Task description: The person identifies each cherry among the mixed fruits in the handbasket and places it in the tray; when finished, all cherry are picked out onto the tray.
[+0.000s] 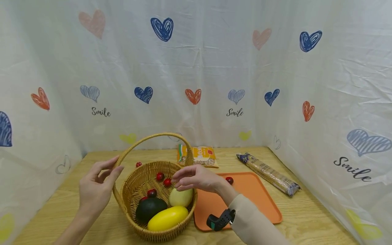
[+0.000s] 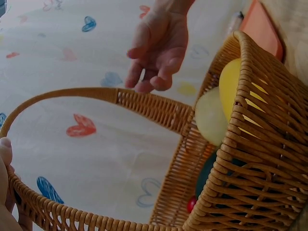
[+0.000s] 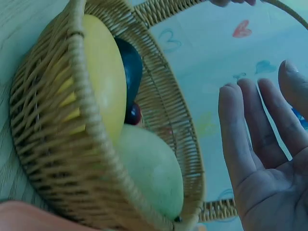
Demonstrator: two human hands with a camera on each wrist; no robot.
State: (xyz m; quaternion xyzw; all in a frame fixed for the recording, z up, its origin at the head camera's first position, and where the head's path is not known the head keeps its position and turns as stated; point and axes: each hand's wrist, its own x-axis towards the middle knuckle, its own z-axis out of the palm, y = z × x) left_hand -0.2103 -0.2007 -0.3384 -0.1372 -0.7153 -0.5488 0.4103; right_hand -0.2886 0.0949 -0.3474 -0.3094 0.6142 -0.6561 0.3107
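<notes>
A wicker basket (image 1: pixel 159 234) stands on the table with its arched handle (image 1: pixel 159 135) raised. My left hand (image 1: pixel 96 183) pinches the handle's left side between thumb and fingers. Over the basket's right rim hovers my right hand (image 1: pixel 196 178), its fingers loosely extended and holding nothing; in the right wrist view its palm (image 3: pixel 279 192) shows beside the basket. Inside lie a smooth yellow oval fruit (image 1: pixel 167 218), a dark green fruit (image 1: pixel 150 209), a pale green fruit (image 1: pixel 180 198) partly hidden by the right hand in the head view, and several small red fruits (image 1: pixel 160 176).
Right of the basket lies an orange tray (image 1: pixel 245 204), with a small red fruit (image 1: pixel 229 180) near its far edge. A long clear packet (image 1: pixel 269 173) lies beyond it. Behind the basket are an orange printed bag (image 1: pixel 202 156) and another red fruit (image 1: pixel 139 164). Curtains enclose the table.
</notes>
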